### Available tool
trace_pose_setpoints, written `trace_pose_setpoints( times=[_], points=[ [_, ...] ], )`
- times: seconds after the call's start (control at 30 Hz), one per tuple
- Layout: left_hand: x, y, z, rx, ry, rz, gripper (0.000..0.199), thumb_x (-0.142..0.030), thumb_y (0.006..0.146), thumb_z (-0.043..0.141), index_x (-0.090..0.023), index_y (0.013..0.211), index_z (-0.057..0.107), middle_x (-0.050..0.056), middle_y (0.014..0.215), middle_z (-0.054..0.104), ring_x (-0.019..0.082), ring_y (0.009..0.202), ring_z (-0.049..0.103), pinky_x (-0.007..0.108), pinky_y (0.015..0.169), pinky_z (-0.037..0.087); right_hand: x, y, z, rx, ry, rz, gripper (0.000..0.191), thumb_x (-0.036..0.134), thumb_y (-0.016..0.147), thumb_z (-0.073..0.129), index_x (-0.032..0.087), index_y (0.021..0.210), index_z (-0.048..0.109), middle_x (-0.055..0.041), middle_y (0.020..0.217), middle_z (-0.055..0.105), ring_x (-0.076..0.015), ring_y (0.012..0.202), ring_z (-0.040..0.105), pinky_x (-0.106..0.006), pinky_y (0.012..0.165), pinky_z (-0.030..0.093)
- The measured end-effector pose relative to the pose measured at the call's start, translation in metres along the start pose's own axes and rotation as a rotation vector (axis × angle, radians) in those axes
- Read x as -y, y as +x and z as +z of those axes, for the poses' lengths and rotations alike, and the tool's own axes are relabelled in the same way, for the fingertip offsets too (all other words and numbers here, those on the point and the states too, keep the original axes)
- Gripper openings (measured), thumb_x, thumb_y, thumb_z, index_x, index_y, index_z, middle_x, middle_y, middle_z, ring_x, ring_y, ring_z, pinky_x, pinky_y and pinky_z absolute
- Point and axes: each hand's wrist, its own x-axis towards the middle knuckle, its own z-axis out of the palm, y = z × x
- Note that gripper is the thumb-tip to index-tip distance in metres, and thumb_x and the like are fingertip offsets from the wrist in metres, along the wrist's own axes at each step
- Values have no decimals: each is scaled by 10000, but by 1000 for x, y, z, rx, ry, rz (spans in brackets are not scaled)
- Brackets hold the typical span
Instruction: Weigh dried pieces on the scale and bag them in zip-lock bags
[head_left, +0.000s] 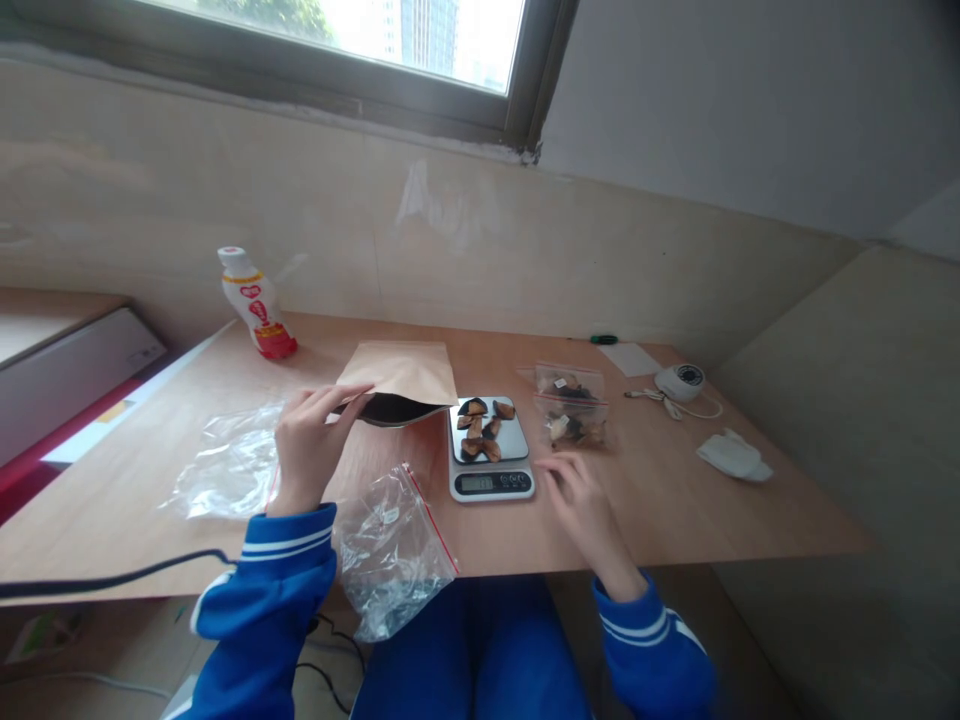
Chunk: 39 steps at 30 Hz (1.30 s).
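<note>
My left hand [313, 440] pinches the near edge of a brown kraft paper bag [405, 370], whose dark mouth gapes toward me. Right of the bag, a white digital kitchen scale [491, 484] carries several dark-edged brown dried slices [480, 428]; its display is lit but hard to read. Beside the scale's lower right corner is my right hand [577, 497], fingers loosely bent and apart, with nothing visible in them. A clear zip bag [394, 555] with a red seal lies between my arms, hanging over the table edge. Another clear plastic bag [225, 465] lies left of my left hand.
Two small zip bags [574, 428] with dried pieces lie right of the scale. Farther right are a white dome camera [679, 381] with its cable, a white crumpled item [733, 456], paper [628, 359] and a green object [603, 340]. A drink bottle [257, 305] stands back left.
</note>
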Motion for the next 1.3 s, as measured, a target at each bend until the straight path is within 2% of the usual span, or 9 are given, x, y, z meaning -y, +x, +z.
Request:
trace_pose_setpoints(
  times=[0.17, 0.27, 0.33, 0.47, 0.57, 0.73, 0.93, 1.17, 1.3],
  points=[
    [-16, -3, 2, -46, -82, -8, 213, -407, 847, 597, -264, 933, 730, 11, 836, 733, 147, 678, 585, 286, 683, 480, 99, 42, 22, 166, 276, -306, 346, 185, 961, 357, 243, 1233, 562, -61, 1196, 622, -194, 1163, 554, -375, 1004, 464],
    [-20, -4, 0, -80, -91, -47, 212, -394, 842, 605, -243, 911, 736, 19, 816, 734, 142, 663, 593, 285, 680, 489, 135, 56, 46, 231, 100, -479, 365, 157, 956, 363, 160, 1282, 528, -110, 1303, 571, -225, 1289, 450, -413, 1079, 398],
    [-24, -2, -2, -134, -120, -118, 220, -392, 841, 600, -229, 909, 732, 20, 818, 733, 143, 683, 614, 282, 680, 503, 147, 60, 55, 280, -37, -505, 314, 131, 937, 393, 116, 1190, 578, -142, 1160, 642, -253, 1180, 533, -417, 1008, 448],
    [-34, 2, -2, -176, -175, -231, 230, -391, 831, 601, -204, 889, 722, 12, 790, 723, 129, 648, 629, 260, 638, 512, 157, 70, 60, 390, -201, -443, 176, 89, 879, 472, 124, 923, 639, -106, 797, 675, -244, 817, 637, -364, 761, 527],
    [-41, -3, 0, -160, -179, -206, 226, -382, 831, 604, -200, 888, 725, 17, 785, 721, 130, 650, 630, 254, 628, 509, 164, 88, 68, 488, -267, -351, 167, 59, 858, 498, 104, 894, 655, -136, 838, 700, -257, 773, 663, -363, 699, 528],
    [-46, -14, -1, -168, -174, -160, 197, -356, 836, 613, -210, 895, 730, 21, 802, 725, 134, 651, 619, 264, 632, 500, 164, 116, 107, 416, -210, -238, 244, 29, 867, 502, 95, 1062, 634, -129, 1009, 715, -265, 1009, 644, -414, 940, 466],
    [-48, -20, -2, -148, -201, -157, 184, -337, 836, 621, -216, 923, 728, 26, 829, 726, 145, 682, 624, 273, 649, 512, 143, 113, 141, 319, -56, -131, 271, 52, 880, 514, 136, 1122, 602, -120, 1066, 705, -277, 1152, 572, -480, 1062, 368],
    [-51, -21, 1, -175, -201, -150, 174, -329, 833, 628, -212, 909, 733, 22, 826, 732, 134, 701, 633, 245, 620, 519, 143, 98, 136, 297, -253, -76, 412, 55, 877, 515, 136, 1280, 530, -143, 1281, 601, -305, 1291, 458, -485, 1134, 279],
    [-54, -21, 2, -165, -183, -148, 182, -340, 841, 618, -213, 906, 732, 21, 832, 736, 129, 692, 637, 245, 634, 526, 152, 101, 125, 440, -343, -14, 378, 93, 902, 482, 106, 1273, 555, -166, 1304, 579, -307, 1285, 470, -461, 1128, 304]
  ],
)
